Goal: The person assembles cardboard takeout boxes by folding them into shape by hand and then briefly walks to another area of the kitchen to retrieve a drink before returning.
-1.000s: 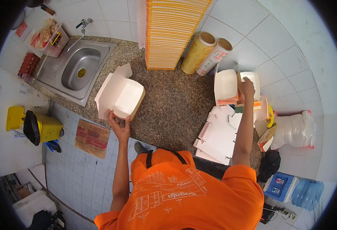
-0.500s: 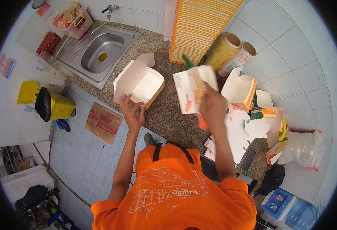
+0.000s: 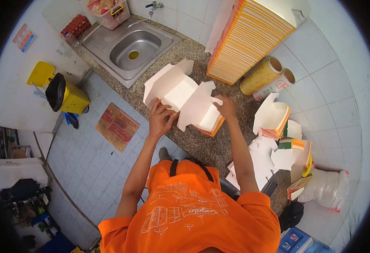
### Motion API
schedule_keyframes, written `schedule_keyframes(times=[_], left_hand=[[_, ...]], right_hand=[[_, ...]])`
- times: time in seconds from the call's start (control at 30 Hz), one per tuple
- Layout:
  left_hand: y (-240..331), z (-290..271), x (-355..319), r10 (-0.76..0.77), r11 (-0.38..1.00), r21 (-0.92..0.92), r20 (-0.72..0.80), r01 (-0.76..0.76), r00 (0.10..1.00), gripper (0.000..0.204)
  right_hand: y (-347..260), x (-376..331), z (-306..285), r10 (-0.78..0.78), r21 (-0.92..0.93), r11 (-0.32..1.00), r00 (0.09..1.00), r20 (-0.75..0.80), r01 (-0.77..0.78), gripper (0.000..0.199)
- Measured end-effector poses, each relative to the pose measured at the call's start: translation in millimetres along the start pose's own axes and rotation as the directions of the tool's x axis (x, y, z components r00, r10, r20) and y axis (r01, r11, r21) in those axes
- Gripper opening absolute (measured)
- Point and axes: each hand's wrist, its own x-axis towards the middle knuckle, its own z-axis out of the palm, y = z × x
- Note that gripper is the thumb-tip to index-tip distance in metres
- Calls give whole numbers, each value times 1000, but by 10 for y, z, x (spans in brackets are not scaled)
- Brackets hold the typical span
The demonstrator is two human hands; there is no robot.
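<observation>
Two open cardboard takeaway boxes sit side by side on the granite counter. My left hand (image 3: 162, 118) has its fingers curled against the near edge of the left takeaway box (image 3: 180, 93), whose white inside shows and whose lid stands back to the left. With closed fingers my right hand (image 3: 227, 109) pinches a white flap at the right side of the right takeaway box (image 3: 210, 119). That box's lid leans left and overlaps the first box's edge. Its lower outside is orange. My right fingertips are partly hidden by the flap.
A tall stack of flat orange-and-white cartons (image 3: 246, 42) stands behind the boxes, beside two wrap rolls (image 3: 264, 76). More opened boxes (image 3: 273, 116) and white card blanks (image 3: 258, 156) lie at right. The steel sink (image 3: 136, 50) is at far left.
The right-hand box, earlier held above the counter with its printed outside showing, now stands open beside the left box. My right hand has shifted to its flap. The whole view has swung slightly.
</observation>
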Motion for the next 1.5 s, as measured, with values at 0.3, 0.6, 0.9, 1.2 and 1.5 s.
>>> schedule_keyframes(times=[0.3, 0.6, 0.9, 1.2, 1.5], left_hand=[[-79, -207, 44, 44, 999, 5, 30, -44, 999, 15], [-110, -234, 18, 96, 994, 53, -4, -96, 995, 26], [-56, -165, -73, 27, 1000, -11, -90, -28, 996, 15], [-152, -263, -6, 22, 991, -127, -165, -43, 986, 24], [-305, -202, 1, 2, 983, -181, -51, -12, 999, 26]], right_hand=[[463, 693, -1196, 67, -41, 997, 997, -43, -69, 10], [-1358, 1144, -486, -285, 443, 881, 932, 223, 164, 23], [-1112, 1391, 292, -154, -11, 986, 944, 293, 164, 22], [-1295, 1197, 203, -235, 103, 970, 952, 196, 218, 20], [-1558, 945, -38, -282, 146, 950, 959, 28, 275, 29]])
